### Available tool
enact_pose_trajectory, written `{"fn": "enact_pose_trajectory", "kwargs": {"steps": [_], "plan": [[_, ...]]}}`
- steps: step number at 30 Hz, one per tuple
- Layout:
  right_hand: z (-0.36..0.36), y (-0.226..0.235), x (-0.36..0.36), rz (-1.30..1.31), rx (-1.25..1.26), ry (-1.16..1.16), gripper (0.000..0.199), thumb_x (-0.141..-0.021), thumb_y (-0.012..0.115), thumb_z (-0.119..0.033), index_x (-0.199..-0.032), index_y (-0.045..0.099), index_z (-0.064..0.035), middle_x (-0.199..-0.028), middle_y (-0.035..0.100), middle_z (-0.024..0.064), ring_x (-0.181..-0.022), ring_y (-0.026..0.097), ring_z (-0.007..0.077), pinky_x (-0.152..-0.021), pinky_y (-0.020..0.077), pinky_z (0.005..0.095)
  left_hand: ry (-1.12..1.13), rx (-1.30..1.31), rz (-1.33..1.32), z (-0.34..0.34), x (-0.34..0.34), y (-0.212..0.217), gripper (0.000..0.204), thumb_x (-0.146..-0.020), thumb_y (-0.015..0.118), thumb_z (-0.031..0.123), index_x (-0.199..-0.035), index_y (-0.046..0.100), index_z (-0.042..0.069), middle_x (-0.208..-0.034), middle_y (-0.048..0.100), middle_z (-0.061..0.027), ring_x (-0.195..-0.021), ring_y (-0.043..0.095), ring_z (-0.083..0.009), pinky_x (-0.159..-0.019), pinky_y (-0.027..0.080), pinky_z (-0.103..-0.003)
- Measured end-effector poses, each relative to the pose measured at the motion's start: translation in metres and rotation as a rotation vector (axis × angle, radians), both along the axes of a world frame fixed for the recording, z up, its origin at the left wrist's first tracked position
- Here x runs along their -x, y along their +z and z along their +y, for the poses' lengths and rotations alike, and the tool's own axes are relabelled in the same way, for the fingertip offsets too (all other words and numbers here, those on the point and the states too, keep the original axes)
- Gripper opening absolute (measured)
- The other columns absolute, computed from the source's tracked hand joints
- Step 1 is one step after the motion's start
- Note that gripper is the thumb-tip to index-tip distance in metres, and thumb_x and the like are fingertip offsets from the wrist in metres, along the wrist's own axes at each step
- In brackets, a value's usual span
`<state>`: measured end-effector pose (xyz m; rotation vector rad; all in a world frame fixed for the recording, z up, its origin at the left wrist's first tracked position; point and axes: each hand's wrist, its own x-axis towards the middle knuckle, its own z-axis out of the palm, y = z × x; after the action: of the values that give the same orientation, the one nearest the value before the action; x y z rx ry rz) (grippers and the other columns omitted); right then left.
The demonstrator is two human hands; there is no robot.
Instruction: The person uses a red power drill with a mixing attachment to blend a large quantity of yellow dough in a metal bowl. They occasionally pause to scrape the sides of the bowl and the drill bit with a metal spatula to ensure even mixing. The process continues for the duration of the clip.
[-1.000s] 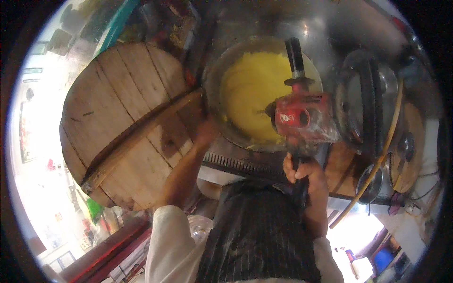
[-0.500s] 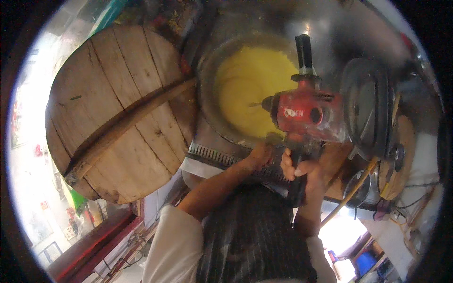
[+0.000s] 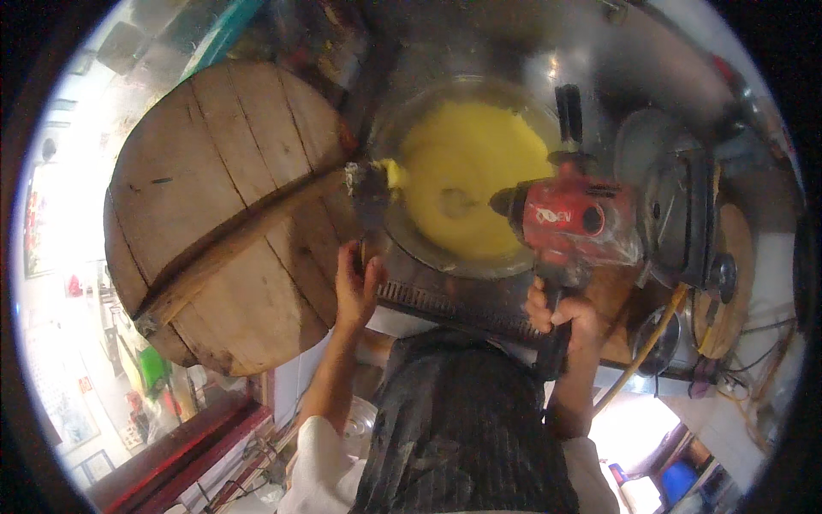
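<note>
My right hand (image 3: 561,317) is wrapped round the dark handle of a red power drill (image 3: 565,214). The drill's bit points left into a wide pan (image 3: 409,236) of smooth yellow mash or batter (image 3: 479,154), where a swirl shows round the bit. At the pan's left rim, my left hand (image 3: 355,283) is closed on the handle of a dark, flat-bladed scraper (image 3: 370,184). A yellow lump clings to the right side of its blade. The scraper's exact kind is blurred.
A large round wooden lid (image 3: 214,128) with a long bar handle stands at the left, close to my left hand. A yellow cord (image 3: 642,355) runs down from the right. Beyond the drill are a dark square pan (image 3: 685,223) and a wooden board (image 3: 736,274).
My left hand has moved left from the pan's near edge and now shows the scraper raised by the lid. The drill stays in my right hand, bit in the mixture. The view has shifted slightly.
</note>
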<state>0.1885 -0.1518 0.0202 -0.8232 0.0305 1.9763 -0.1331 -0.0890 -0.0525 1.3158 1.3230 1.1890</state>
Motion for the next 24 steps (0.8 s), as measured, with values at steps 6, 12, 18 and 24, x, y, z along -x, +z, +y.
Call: {"fn": "enact_pose_trajectory", "kwargs": {"steps": [6,12,18,24], "plan": [[-0.002,0.007,0.004,-0.079,-0.043,0.051,0.048,-0.047,0.053,-0.003,-0.095,0.050,-0.0002,-0.073,0.050,0.0095,-0.058,0.047,0.0201,-0.052,0.0381,0.0293,-0.125,-0.288,0.988,-0.021,-0.004,-0.081,0.034,-0.075,0.050,0.001,-0.109,0.047,0.004,-0.094,0.055,-0.0184,-0.078,0.056,-0.0359,-0.067,0.048,-0.041],[-0.007,-0.008,0.000,-0.022,-0.017,0.045,0.049,-0.049,0.053,-0.002,-0.097,0.051,0.0012,-0.076,0.053,0.0114,-0.059,0.050,0.0212,-0.054,0.0412,0.0304,-0.278,-0.005,1.189,-0.011,-0.005,-0.049,0.024,-0.079,0.051,0.012,-0.103,0.051,0.010,-0.093,0.054,-0.0144,-0.086,0.056,-0.0346,-0.065,0.048,-0.044],[-0.010,-0.012,0.006,-0.081,-0.026,0.115,0.049,-0.051,0.053,-0.001,-0.100,0.050,0.0000,-0.080,0.050,0.0094,-0.064,0.048,0.0187,-0.056,0.0386,0.0272,-0.524,-0.137,1.339,-0.013,0.036,-0.029,0.034,-0.079,0.052,0.013,-0.112,0.054,0.017,-0.092,0.053,-0.0119,-0.083,0.056,-0.0303,-0.065,0.048,-0.041],[-0.007,-0.004,0.016,-0.090,-0.021,0.077,0.049,-0.050,0.052,0.000,-0.099,0.050,0.0011,-0.079,0.050,0.0105,-0.062,0.048,0.0192,-0.055,0.0393,0.0266,-0.605,-0.155,1.161,-0.023,0.042,-0.053,0.036,-0.079,0.050,0.014,-0.113,0.057,0.020,-0.095,0.055,-0.0129,-0.084,0.056,-0.0318,-0.071,0.047,-0.041]]}}
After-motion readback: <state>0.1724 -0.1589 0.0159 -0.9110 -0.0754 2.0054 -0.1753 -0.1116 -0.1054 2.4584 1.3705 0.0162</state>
